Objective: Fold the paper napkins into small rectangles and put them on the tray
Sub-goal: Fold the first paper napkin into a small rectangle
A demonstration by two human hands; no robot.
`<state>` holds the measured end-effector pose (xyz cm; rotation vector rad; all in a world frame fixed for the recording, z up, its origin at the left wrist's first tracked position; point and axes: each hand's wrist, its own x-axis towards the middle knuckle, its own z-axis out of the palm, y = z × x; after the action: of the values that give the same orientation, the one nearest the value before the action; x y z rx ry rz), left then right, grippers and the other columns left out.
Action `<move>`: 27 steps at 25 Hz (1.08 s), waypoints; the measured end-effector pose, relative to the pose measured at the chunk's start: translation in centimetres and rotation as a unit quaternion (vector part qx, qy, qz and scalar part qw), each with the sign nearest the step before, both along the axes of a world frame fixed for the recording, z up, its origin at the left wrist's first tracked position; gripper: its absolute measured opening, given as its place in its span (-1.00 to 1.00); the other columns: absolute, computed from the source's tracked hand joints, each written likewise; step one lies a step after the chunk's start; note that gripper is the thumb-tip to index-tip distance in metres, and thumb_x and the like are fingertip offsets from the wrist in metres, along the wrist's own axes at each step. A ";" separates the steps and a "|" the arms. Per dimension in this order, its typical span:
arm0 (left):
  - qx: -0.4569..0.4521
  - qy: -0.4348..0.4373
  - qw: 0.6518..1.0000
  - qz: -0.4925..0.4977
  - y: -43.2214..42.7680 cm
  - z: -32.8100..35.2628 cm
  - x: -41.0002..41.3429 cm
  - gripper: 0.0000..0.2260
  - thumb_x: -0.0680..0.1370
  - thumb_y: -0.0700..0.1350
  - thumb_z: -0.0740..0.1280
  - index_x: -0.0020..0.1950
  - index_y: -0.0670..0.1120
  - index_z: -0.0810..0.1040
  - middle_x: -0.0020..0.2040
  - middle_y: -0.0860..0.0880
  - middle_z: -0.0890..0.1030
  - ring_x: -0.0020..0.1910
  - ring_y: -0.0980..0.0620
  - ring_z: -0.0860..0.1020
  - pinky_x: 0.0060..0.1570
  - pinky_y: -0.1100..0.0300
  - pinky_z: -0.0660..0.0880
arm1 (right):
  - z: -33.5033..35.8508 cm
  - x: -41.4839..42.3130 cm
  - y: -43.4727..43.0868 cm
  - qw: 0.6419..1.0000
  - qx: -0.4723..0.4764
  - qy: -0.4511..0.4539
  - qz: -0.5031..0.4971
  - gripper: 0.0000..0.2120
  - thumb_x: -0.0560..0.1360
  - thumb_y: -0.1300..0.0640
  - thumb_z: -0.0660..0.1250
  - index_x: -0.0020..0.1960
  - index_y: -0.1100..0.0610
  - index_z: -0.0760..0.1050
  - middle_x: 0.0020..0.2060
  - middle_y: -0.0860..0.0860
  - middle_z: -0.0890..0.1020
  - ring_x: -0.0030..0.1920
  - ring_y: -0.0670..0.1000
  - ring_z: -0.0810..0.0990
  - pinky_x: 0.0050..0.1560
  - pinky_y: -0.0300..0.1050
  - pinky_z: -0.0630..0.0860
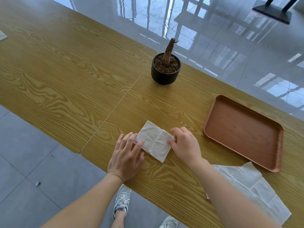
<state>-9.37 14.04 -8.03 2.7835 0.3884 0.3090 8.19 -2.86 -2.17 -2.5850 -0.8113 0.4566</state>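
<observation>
Folded napkin (pixel 153 140): flat on the table (pixel 65 71) near its front edge, left of the tray (pixel 243 134) and well apart from it, not yet on it. Thin white embossed paper, soft and crinkled. A rectangle with a crease line across the middle, so probably one more fold to go.

Left hand (pixel 125 158): grip open, fingers straight and spread, tips pressing the napkin's left end, likely pinning it so light paper won't slide.

Right hand (pixel 185 143): fingers curled over the right short edge, thumb against it. Reads as a pinch, ready to lift that end across.

Tray: reddish-brown, wood-look, rounded corners, low raised rim.

Loose napkins (pixel 250 180): unfolded sheets, partly under the right forearm, beside the tray's near corner, within easy reach.

Table: yellow wood-grain laminate, smooth. Black pot (pixel 165 74) with a bare stump stands further back.
</observation>
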 end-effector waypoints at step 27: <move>0.055 0.038 0.996 -0.053 -0.1 0.3 0.0 -0.61 0.53 0.13 0.26 0.35 0.11 0.52 0.45 -0.07 0.45 0.50 -0.11 0.32 0.43 -0.35 0.14 | -0.2 4.5 2.3 0.995 -0.043 0.026 -0.085 -0.94 0.55 0.06 0.35 -0.07 0.03 0.56 -0.09 -0.05 0.58 -0.13 0.00 0.57 -0.19 -0.03 0.54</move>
<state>-9.39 13.98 -7.77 2.9168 0.2468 0.2056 12.64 -0.54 -2.32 -2.6802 -0.5600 0.5156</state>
